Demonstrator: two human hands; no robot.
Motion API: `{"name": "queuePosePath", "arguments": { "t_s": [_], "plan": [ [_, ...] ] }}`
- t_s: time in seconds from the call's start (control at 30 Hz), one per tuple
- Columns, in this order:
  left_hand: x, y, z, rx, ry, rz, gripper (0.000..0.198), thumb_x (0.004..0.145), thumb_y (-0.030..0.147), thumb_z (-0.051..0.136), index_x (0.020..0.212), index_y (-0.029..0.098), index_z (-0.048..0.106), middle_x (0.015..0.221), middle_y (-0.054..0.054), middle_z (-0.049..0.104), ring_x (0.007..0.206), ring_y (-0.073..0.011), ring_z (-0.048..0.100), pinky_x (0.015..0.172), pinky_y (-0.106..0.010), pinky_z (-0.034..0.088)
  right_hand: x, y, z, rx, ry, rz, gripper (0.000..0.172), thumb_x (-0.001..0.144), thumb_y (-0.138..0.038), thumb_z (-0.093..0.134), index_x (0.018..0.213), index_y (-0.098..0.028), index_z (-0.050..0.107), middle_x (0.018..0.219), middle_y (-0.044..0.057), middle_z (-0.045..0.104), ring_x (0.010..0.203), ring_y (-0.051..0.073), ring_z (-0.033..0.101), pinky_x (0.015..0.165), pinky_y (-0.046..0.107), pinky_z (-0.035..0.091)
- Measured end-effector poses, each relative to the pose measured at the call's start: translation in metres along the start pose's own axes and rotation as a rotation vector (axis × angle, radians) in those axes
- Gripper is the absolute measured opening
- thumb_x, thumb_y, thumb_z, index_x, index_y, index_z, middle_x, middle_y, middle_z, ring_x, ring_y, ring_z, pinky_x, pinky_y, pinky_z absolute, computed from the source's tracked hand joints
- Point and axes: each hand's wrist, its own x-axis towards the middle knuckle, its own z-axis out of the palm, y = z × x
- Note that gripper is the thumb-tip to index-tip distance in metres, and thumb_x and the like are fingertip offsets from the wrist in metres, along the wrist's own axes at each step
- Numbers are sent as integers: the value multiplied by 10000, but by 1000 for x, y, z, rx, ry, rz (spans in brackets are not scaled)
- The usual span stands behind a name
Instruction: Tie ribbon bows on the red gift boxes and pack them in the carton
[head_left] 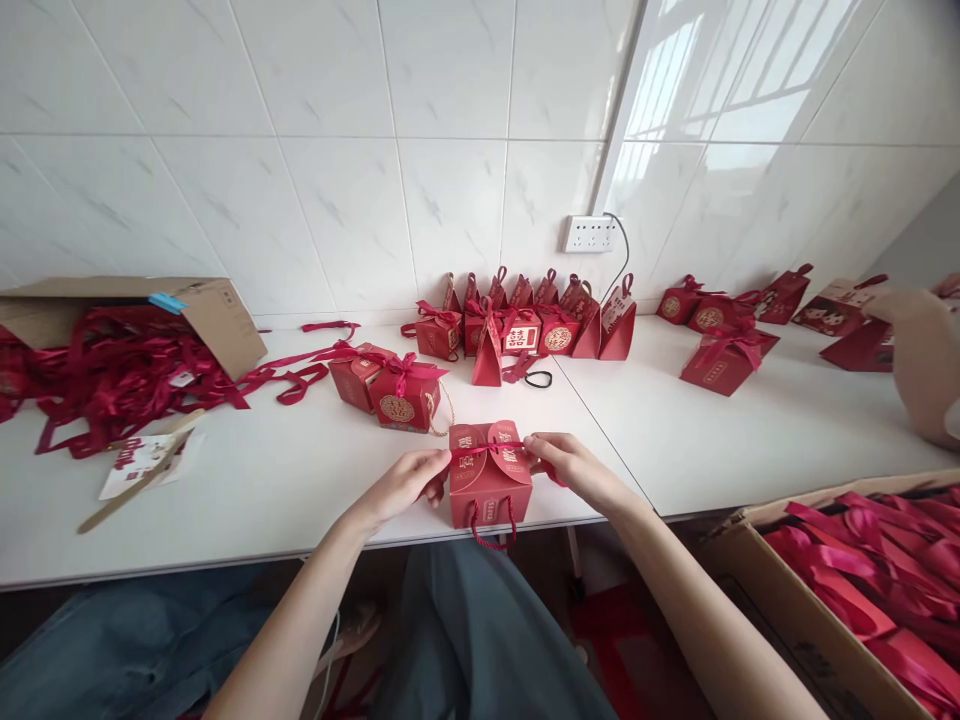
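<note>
In the head view, a small red box (491, 490) sits at the near edge of the white table (315, 505), right in front of the person, its rounded flaps folded over the top. A thin dark red ribbon (492, 448) runs across the flaps and crosses at their middle. The left hand (418, 476) is at the box's left side, its grip clamped on one end of the ribbon; the right hand (561, 464) is at the right side, its grip pinched on the other end. A twisted red cord handle (495, 543) hangs from the front of the box over the table edge.

Just behind stand two more red boxes, the nearer one (405, 398) with a bow and a round gold emblem. Further back, a row of red boxes (559, 332) lines the tiled wall (330, 220), with a black loop (538, 379) lying before it.

To the left, a cardboard box (221, 322) lies open with a heap of ribbons (139, 370) spilling out; near it a flat stick (139, 478) rests across a printed card (120, 470).

To the right, a bow-tied box (726, 362) stands apart, and another person's arm (919, 365) reaches in beyond it. At the lower right, a carton (806, 610) is full of red, ribboned boxes.
</note>
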Motion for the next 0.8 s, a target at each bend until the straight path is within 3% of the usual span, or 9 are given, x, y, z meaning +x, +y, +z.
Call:
{"name": "queuePosePath", "arguments": {
  "t_s": [0.1, 0.2, 0.33, 0.43, 0.6, 0.8],
  "plan": [
    [3, -5, 0, -206, 7, -22, 440, 762, 546, 573, 577, 169, 441, 521, 50, 380, 466, -73, 363, 455, -200, 302, -1, 3, 2, 244, 15, 56, 490, 745, -632, 535, 591, -169, 496, 603, 7, 534, 557, 118, 499, 522, 240, 380],
    [5, -4, 1, -282, 31, -30, 394, 741, 493, 621, 599, 162, 461, 559, 33, 425, 493, -74, 380, 438, -192, 293, 1, 7, 2, 337, 12, 26, 460, 736, -607, 575, 617, -166, 519, 620, 14, 547, 584, 127, 521, 573, 256, 418],
    [6, -2, -1, -280, 53, -22, 375, 675, 420, 693, 572, 163, 440, 533, 38, 435, 479, -66, 389, 444, -189, 302, 2, 11, -2, 233, 21, -9, 429, 742, -568, 608, 648, -156, 539, 633, 11, 565, 577, 112, 518, 483, 218, 318],
    [7, -5, -3, -310, 72, -22, 409, 647, 408, 708, 552, 167, 392, 493, 54, 403, 442, -48, 345, 429, -180, 273, -1, 12, -4, 161, 13, 30, 453, 721, -583, 621, 639, -142, 554, 585, -2, 567, 462, 64, 400, 442, 213, 219],
    [6, -17, -7, -393, 68, -60, 476, 630, 407, 733, 566, 180, 319, 442, 101, 265, 395, -24, 206, 382, -149, 182, -4, 13, -7, 94, 24, 106, 440, 643, -558, 694, 650, -135, 575, 645, 26, 626, 476, 60, 380, 447, 211, 223],
    [4, -27, -11, -396, 54, -102, 483, 648, 429, 725, 588, 191, 309, 423, 113, 235, 373, -19, 140, 349, -137, 110, -7, 16, -15, 12, 30, 89, 415, 640, -537, 708, 686, -138, 606, 636, 9, 597, 512, 74, 380, 491, 227, 268]
  ]
}}
